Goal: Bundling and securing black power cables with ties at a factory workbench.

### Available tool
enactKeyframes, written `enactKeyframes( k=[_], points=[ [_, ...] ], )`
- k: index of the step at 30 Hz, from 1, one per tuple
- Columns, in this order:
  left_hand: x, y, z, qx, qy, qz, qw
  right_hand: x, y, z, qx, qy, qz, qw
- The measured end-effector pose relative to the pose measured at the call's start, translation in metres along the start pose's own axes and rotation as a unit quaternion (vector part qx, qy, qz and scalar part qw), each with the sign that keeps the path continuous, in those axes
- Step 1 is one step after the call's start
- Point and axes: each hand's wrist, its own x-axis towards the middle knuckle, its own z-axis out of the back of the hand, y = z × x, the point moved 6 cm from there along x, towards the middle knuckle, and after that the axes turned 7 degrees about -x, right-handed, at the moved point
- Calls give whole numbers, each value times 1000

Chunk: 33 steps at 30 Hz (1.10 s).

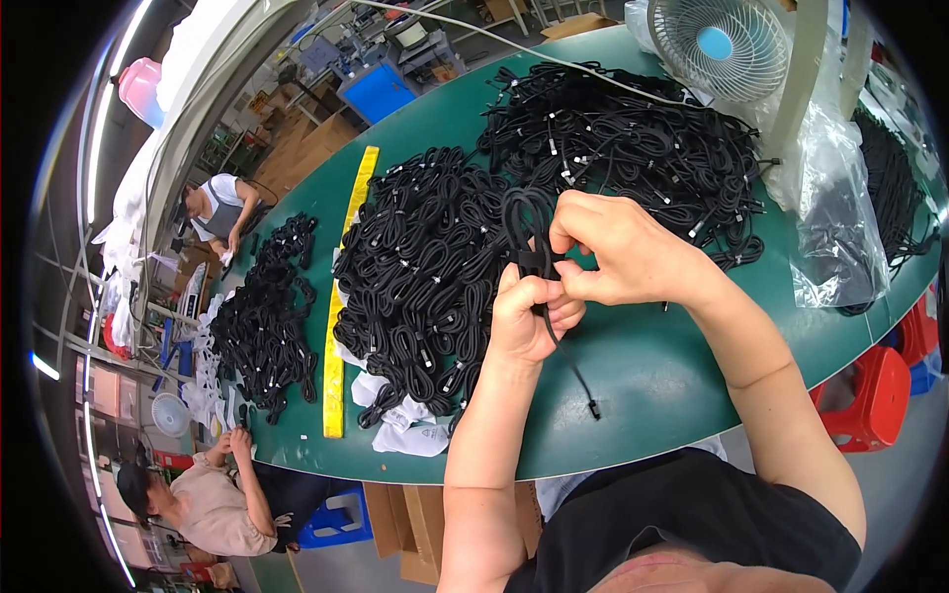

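A coiled black cable (528,222) is between my two hands, just above the green table (633,385). My left hand (529,311) grips the lower part of the coil, fingers wrapped round it. From above right, my right hand (618,247) pinches the coil's side near a dark band around its middle; fingertips partly hide that spot. One cable end hangs down to a small dark connector (594,408) near the table's front. Left of my hands lies a heap of coiled black cables (425,257). Beyond them spreads a larger heap of looser black cables (633,148) with pale connectors.
A yellow strip (348,296) divides the cable heap from another black cable pile (267,316) at left. A fan (720,44) and plastic bags (835,217) stand at back right. Two people (208,494) work at the left. Red stools (868,395) are at right.
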Motion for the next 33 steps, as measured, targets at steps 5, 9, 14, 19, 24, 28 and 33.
enactKeyframes(
  k=[5, 9, 14, 19, 24, 28, 33],
  points=[
    [-1, 3, -1, -59, 17, 23, 998, 1, -7, -1, 39, 4, 0, 999],
    [0, 0, -1, -54, 22, 28, 998, 1, -6, -1, 56, 19, -5, 998],
    [0, 1, -4, -29, 33, 27, 999, 0, -10, 1, 113, 68, -10, 991],
    [1, 2, -7, -14, 42, 28, 999, 1, -11, 1, 125, 91, -24, 988],
    [1, -3, -13, 0, 61, 10, 998, 2, -15, -2, 71, 112, -52, 990],
    [1, -5, -17, -46, 84, 0, 995, 2, -10, 6, 145, 49, 10, 988],
    [1, -12, -10, -40, 85, -12, 996, 4, -17, 6, 192, 34, 24, 981]
  ],
)
